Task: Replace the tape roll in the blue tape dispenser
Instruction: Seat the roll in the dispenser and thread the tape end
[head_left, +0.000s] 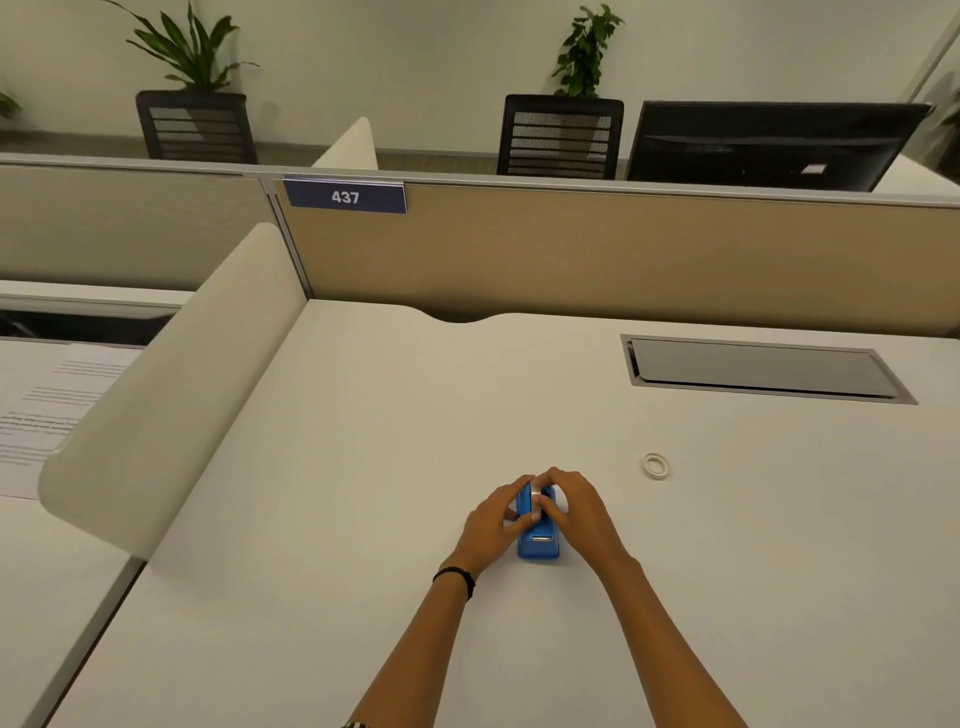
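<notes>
Both hands, left hand (493, 519) and right hand (574, 506), are closing around the blue tape dispenser (538, 543) on the surface (363, 467), fingers pinching its tape roll (535, 493); best bracing the base, working the roll squarely; small ring (655, 465) lying well apart.

We see a white desk (363, 441) with a grey cable hatch (763, 370) set into its far right part. A curved white divider (171, 395) stands along its left edge, with printed paper (47, 410) beyond. On the tan partition (623, 249) hangs a blue "437" sign (345, 196). Behind it are two black chairs (561, 137), a monitor (769, 145) and two plants (587, 49).
</notes>
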